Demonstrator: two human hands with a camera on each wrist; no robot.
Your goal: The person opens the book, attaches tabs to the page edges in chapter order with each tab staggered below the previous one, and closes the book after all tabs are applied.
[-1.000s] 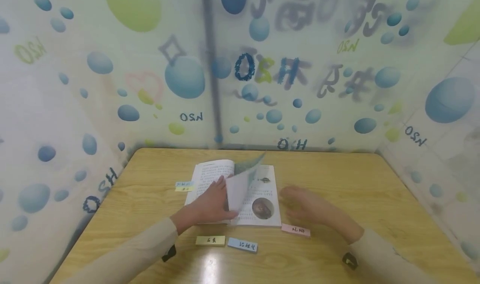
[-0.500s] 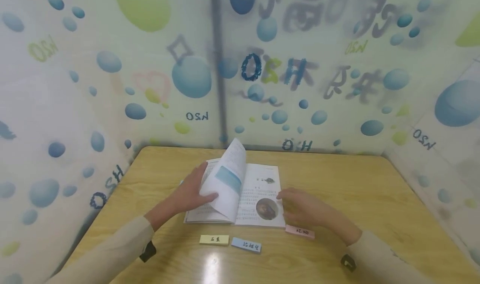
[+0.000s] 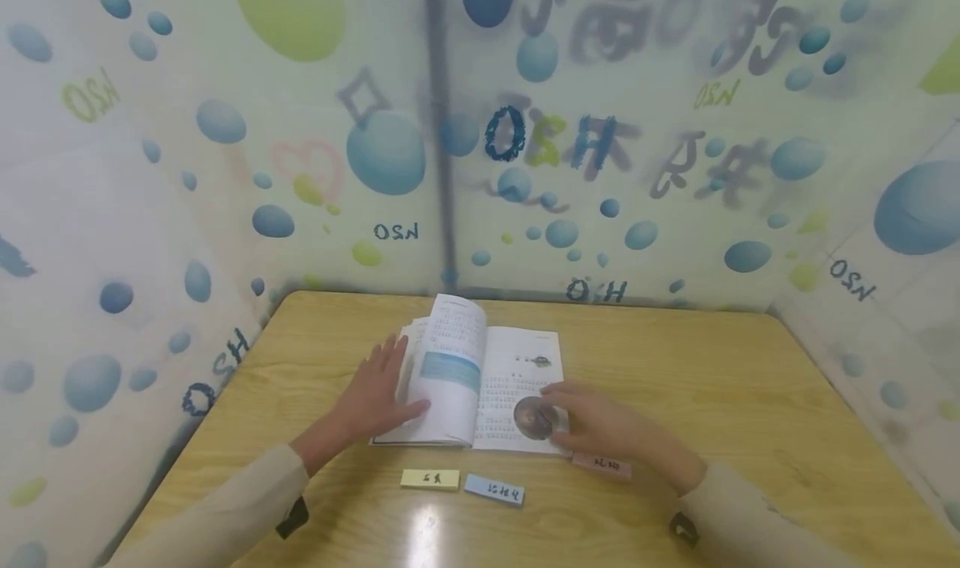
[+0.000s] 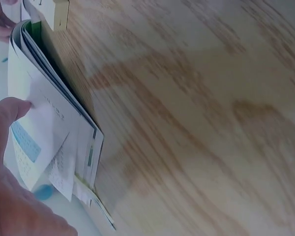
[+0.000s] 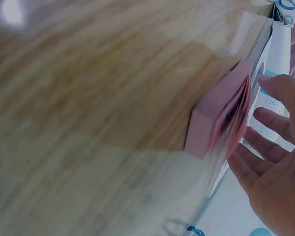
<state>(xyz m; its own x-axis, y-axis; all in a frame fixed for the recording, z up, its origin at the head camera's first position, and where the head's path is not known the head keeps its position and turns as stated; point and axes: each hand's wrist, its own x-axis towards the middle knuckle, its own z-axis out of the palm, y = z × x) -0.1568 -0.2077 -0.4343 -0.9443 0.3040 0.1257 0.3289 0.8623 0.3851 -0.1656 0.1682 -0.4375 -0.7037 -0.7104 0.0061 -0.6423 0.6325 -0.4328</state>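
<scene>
An open book lies on the wooden table, its left page, which bears a blue block, bowed up off the pages below. My left hand is at the book's left side with fingers spread, the thumb against that page; the left wrist view shows the thumb on the paper. Over the right page's outer edge is my right hand, slightly blurred, fingertips beside the round picture. In the right wrist view its fingers are loosely bent, holding nothing, near a pink sticky-note pad.
In front of the book lie a yellow note pad and a blue note pad, both with handwriting. Thin yellowish tabs stick out from the book's left edge. A patterned wall stands behind the table.
The lifted page has turned over from right to left and settled lower. My left hand has moved to the book's left side. My right hand has shifted left onto the right page's edge.
</scene>
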